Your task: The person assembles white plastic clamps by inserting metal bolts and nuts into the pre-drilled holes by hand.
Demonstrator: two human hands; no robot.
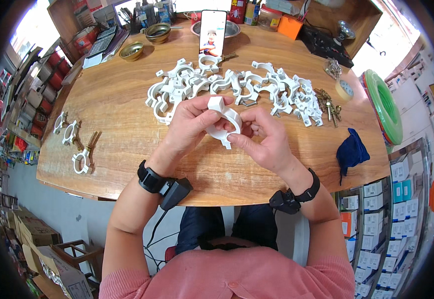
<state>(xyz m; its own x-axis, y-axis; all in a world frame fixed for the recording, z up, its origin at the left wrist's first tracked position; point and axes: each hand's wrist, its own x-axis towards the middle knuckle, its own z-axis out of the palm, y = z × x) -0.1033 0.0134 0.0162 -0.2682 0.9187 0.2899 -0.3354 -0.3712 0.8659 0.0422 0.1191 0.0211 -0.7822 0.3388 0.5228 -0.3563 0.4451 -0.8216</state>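
Note:
A white plastic pipe clamp (pixel 233 117) is held between both hands over the middle of the wooden table. My left hand (pixel 188 122) grips its upper left part, thumb and fingers closed on it. My right hand (pixel 267 135) pinches its right side and lower edge. Whether a screw sits in my right fingers is hidden. Just beyond the hands spreads a pile of white pipe clamp halves (pixel 192 84), with smaller white pieces (pixel 304 102) at its right end. Several clamps with brass-coloured bolts, one a white clamp (pixel 81 163), lie at the table's left.
Brass-coloured bolts (pixel 329 107), a tape roll (pixel 344 90) and a navy cloth pouch (pixel 352 152) lie on the right. A phone (pixel 212 33) stands upright at the back before a metal bowl. Brass bowls (pixel 131 51) stand back left. Green hose coils (pixel 382 107) stand beyond the right edge.

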